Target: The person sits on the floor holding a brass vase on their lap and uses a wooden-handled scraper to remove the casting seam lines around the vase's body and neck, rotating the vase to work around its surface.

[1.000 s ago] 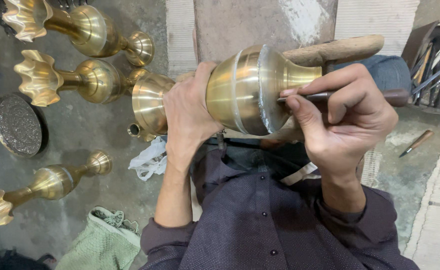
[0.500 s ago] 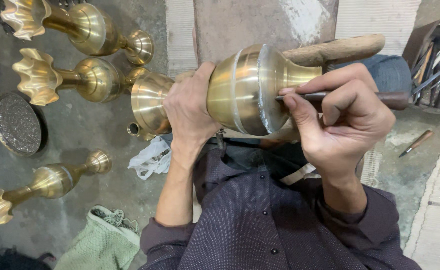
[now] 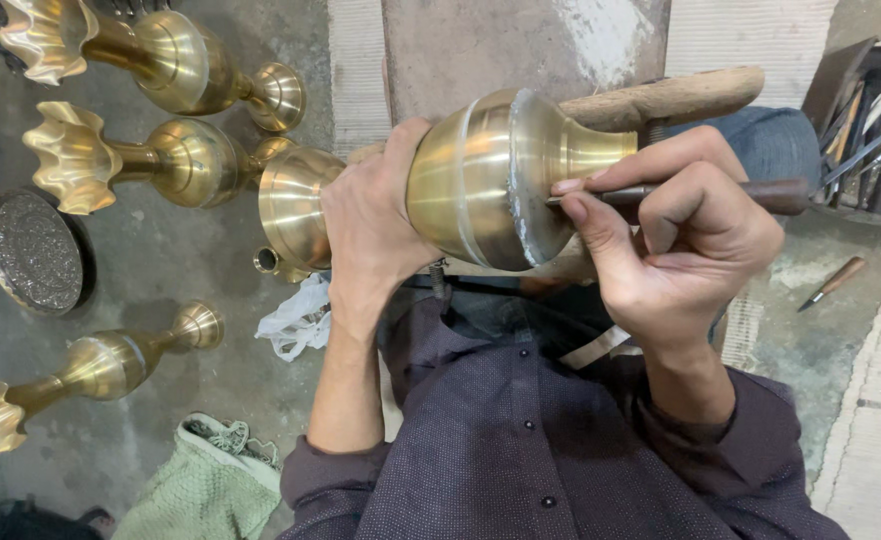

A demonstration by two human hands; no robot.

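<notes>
Your left hand point(image 3: 375, 225) grasps the brass vase point(image 3: 480, 175) around its middle, with the fingers wrapped over the top of the body. The vase lies on its side across a wooden bar point(image 3: 660, 95), above your lap, with its round foot point(image 3: 290, 205) pointing to the left. Your right hand point(image 3: 680, 250) is clenched around a thin metal tool point(image 3: 700, 192) with a dark handle. The tip of the tool touches the grey seam on the shoulder of the vase, and your thumb rests just beside the tip.

On the floor to the left, 3 more brass vases lie on their sides: 1 at the top point(image 3: 160, 55), 1 under it point(image 3: 130, 160) and 1 lower down point(image 3: 90, 370). A round dark plate point(image 3: 35, 250) lies between them. A green cloth point(image 3: 200, 480) lies near your left elbow, and a white rag point(image 3: 295, 320) is just beside your forearm. A small chisel point(image 3: 832, 283) lies on the floor at the right.
</notes>
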